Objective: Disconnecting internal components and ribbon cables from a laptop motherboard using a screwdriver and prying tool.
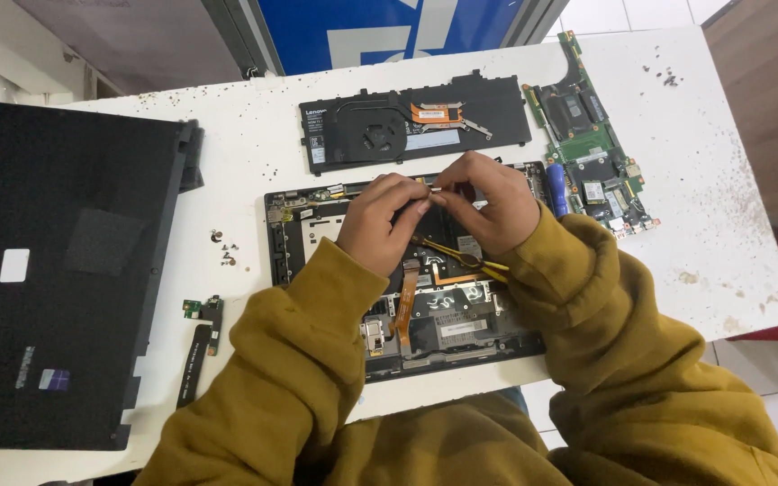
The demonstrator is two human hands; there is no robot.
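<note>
- My left hand [378, 220] is curled over the top middle of the opened laptop base [317, 236], fingertips pinching a tiny pale part [434, 190] together with the other hand.
- Way left of that base lies the big black lid panel [56, 270], with a small green board and black strip [202, 328] in between, plus a few loose screws [225, 250].
- Just behind the base sits the black fan and heatpipe plate [416, 126].
- My right hand [488, 202] is closed on the same little part, and yellow tweezers [456, 256] poke out under it, over the base's middle.
- Right of the base, nearly touching it, is the green motherboard [592, 144].
- Everything rests on the white table [722, 180].
</note>
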